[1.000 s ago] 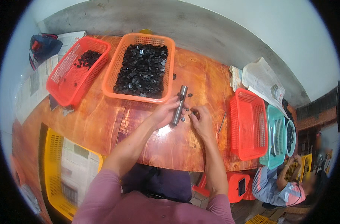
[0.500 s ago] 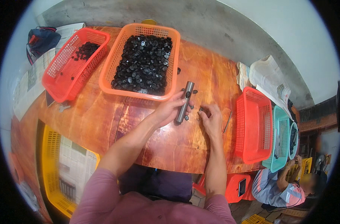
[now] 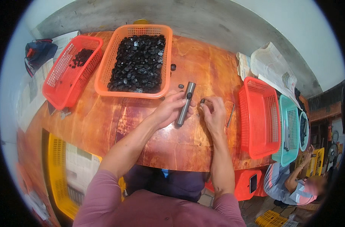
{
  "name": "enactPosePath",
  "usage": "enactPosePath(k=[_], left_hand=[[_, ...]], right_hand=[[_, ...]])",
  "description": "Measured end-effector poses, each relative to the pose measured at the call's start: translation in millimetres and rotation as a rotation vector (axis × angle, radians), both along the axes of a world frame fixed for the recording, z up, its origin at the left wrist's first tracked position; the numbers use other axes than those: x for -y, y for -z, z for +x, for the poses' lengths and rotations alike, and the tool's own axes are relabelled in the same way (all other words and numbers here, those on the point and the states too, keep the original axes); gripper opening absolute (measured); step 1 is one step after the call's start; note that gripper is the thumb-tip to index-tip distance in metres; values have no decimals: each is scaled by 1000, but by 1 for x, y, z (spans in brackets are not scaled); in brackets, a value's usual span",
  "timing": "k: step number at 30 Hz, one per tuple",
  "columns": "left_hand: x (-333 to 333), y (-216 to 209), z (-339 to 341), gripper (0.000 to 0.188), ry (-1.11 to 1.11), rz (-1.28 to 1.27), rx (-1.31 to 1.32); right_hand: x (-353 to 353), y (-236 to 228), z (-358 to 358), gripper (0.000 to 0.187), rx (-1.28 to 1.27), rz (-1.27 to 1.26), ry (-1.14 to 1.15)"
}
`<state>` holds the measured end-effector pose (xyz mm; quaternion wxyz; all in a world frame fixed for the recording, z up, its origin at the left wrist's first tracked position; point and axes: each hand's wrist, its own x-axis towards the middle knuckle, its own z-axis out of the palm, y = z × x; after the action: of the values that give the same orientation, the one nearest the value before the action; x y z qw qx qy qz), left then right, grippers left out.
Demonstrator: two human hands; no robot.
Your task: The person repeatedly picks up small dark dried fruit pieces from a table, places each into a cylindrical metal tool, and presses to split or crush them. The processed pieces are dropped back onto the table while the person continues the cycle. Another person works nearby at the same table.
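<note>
My left hand (image 3: 170, 109) is closed round a grey metal tube (image 3: 184, 109), held tilted over the table. A black oval piece (image 3: 189, 95) sits in the tube's side near its upper end. Just right of the tube, my right hand (image 3: 214, 109) pinches a small black piece (image 3: 202, 101) between thumb and fingertips, apart from the tube. One loose black piece (image 3: 181, 86) lies on the wood beyond my left hand, and another (image 3: 173, 67) lies farther off, beside the orange basket (image 3: 100, 81) heaped with many black pieces.
A red basket (image 3: 72, 99) with some black pieces stands far left. On the right are another red basket (image 3: 260, 147), a teal basket (image 3: 289, 157) with rods, and a thin metal rod (image 3: 230, 115). A yellow crate (image 3: 56, 170) is lower left. Another person (image 3: 293, 185) sits lower right.
My right hand has lifted slightly and drawn back a little, with the black piece at its fingertips. My left hand still holds the tube. The whole view has shifted somewhat.
</note>
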<state>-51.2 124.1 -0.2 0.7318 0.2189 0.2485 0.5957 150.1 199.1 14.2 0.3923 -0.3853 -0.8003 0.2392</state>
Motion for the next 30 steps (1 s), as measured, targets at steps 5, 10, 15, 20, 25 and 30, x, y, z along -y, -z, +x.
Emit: enactPosePath(k=[5,10,15,20,25,30], left_hand=[[2,0,6,47,23,33,-58],[4,-2,10,49,24,57,-85],[6,-7,13,48,44,46,-196],[6,-6,16,45,18,57,-162],[10,-9,15,33,10,-12,-173],[17,-20,10,37,82,-71,-44]], right_hand=[[20,-8,-17,30,-139,138,-48],[19,1,-19,33,-84,285,-64],[19,-3,-18,32,-50,370,-57],[20,-4,-19,31,-14,484,-63],[32,-19,-23,32,48,515,-118],[28,1,-21,30,-226,226,-12]])
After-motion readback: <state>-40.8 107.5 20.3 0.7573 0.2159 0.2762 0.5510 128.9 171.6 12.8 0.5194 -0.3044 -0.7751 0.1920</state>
